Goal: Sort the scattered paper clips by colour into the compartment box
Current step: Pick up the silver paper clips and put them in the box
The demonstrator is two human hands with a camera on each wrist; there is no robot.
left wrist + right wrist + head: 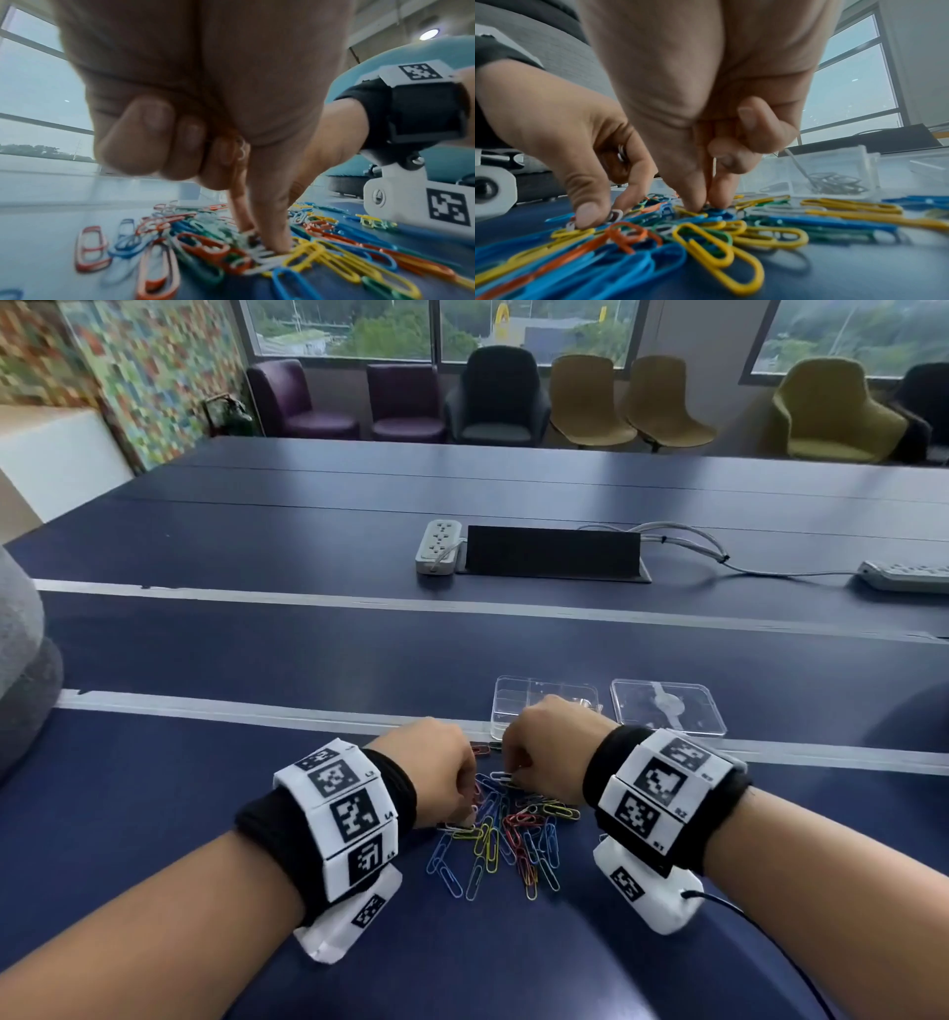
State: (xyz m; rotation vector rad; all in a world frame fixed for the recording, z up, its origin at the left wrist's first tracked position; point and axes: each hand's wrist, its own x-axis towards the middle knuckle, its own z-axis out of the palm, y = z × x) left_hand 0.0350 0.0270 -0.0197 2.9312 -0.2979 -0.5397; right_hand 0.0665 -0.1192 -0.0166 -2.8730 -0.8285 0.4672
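Note:
A pile of coloured paper clips (508,834), blue, yellow, red, green and white, lies on the dark blue table between my hands. My left hand (470,806) reaches down into the pile's left side. Its thumb and forefinger pinch a white paper clip (264,257), and the other fingers are curled into the palm. My right hand (706,205) pinches a clip at the pile's far edge with thumb and forefinger; I cannot tell its colour. The clear compartment box (544,706) stands just behind the right hand, with dark clips (834,182) in one compartment.
The box's clear lid (667,706) lies to the right of the box. Farther back sit a white power strip (436,546), a black cable hatch (554,552) and grey cables. A grey strip (257,711) crosses the table behind the pile.

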